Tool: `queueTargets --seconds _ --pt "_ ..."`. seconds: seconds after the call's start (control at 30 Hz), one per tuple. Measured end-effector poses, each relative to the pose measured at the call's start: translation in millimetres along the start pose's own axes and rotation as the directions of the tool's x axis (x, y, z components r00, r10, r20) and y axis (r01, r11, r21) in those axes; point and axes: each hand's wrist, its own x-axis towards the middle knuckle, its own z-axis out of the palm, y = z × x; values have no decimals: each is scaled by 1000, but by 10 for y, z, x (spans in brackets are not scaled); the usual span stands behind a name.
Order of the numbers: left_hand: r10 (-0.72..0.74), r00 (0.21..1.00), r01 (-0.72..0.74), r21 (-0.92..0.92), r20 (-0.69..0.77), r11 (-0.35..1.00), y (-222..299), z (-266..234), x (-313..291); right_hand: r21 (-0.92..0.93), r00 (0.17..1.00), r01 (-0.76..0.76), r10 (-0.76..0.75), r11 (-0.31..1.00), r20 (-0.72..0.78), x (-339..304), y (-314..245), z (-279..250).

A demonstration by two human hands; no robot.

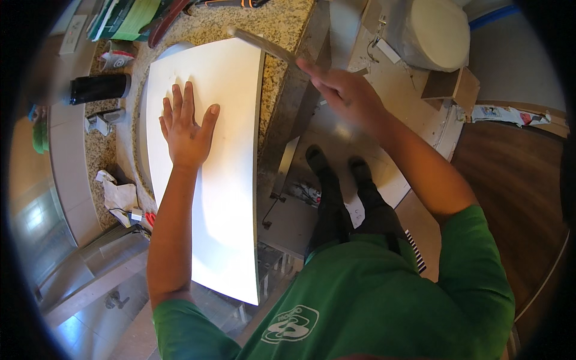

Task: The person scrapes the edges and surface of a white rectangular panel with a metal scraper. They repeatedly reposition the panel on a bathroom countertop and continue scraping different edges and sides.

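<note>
A large white panel (225,234) lies over the speckled stone countertop (219,23) and sticks out past its near end. My left hand (187,135) rests flat on it, fingers spread, with nothing held. At the panel's far right corner, my right hand (348,96) is closed around one end of a long, slim grey tool (264,45). The tool points up and left across the corner; motion blur hides its exact kind. Whether it touches the panel's edge I cannot tell.
A black cylinder (100,89), a metal bracket-like piece (104,121) and a crumpled pale cloth or bag (120,195) lie left of the panel. A plastic-wrapped toilet (435,36) stands at the far right, beside a wooden box-like piece (453,90) on the floor.
</note>
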Motion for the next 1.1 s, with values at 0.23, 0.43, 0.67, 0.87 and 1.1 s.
queueTargets --seconds 0.23,0.43,0.67,0.87,1.1 --pt "20 1000 -20 8 -5 1000 -5 12 -17 6 1000 5 -5 1000 11 94 156 117" --pt "18 1000 -18 -3 -13 1000 -4 7 -1 61 1000 -8 9 998 -15 402 111 112" --pt "13 1000 -13 -24 -3 1000 -13 10 -11 35 999 -16 14 999 47 -129 -116 0" --pt "20 1000 -20 -35 8 999 -10 -6 -3 -61 996 40 -45 997 -83 531 115 210" --pt "24 1000 -24 -51 -1 998 -6 -15 -4 194 972 -225 233 955 -20 -24 130 -70"
